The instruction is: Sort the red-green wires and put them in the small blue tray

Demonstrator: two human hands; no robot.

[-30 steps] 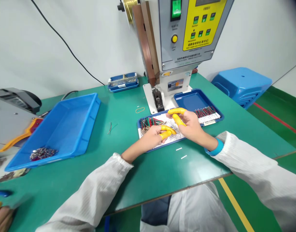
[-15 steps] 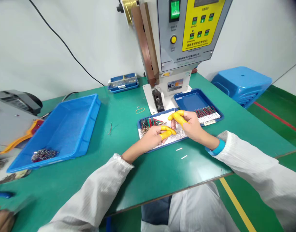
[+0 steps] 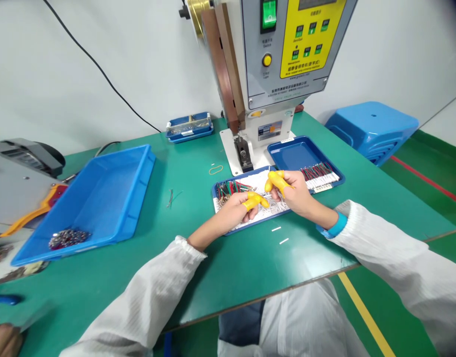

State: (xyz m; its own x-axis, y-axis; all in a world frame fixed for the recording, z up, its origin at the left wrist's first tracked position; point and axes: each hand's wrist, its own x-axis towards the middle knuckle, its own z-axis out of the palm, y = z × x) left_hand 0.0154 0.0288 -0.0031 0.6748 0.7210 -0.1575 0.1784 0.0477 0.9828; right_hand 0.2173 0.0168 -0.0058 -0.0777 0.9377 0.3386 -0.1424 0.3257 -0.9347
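Note:
My left hand (image 3: pixel 239 210), with yellow finger cots on thumb and forefinger, hovers over the near tray (image 3: pixel 246 227). Its fingertips are pinched together; anything between them is too small to make out. Just to the right, my right hand (image 3: pixel 293 192) wears similar cots and has its thumb and forefinger closed, the tips pointing towards the left hand. What it holds, if anything, I cannot tell. Beneath both hands lie many thin white tubes (image 3: pixel 267 212) on white paper. A bundle of red, green and black wires (image 3: pixel 231 188) fills the tray's left end.
Behind the tray stands a crimping machine (image 3: pixel 283 89). A second blue tray (image 3: pixel 291 152) holds wires with white sleeves (image 3: pixel 320 176). To the left are a large blue bin (image 3: pixel 101 198) and another person's hand (image 3: pixel 6 339). A blue stool (image 3: pixel 374 124) stands beyond the table.
My hands have drawn slightly apart: the right fingertips shifted a little right and down, the left ones a little left. The trays and machine look the same.

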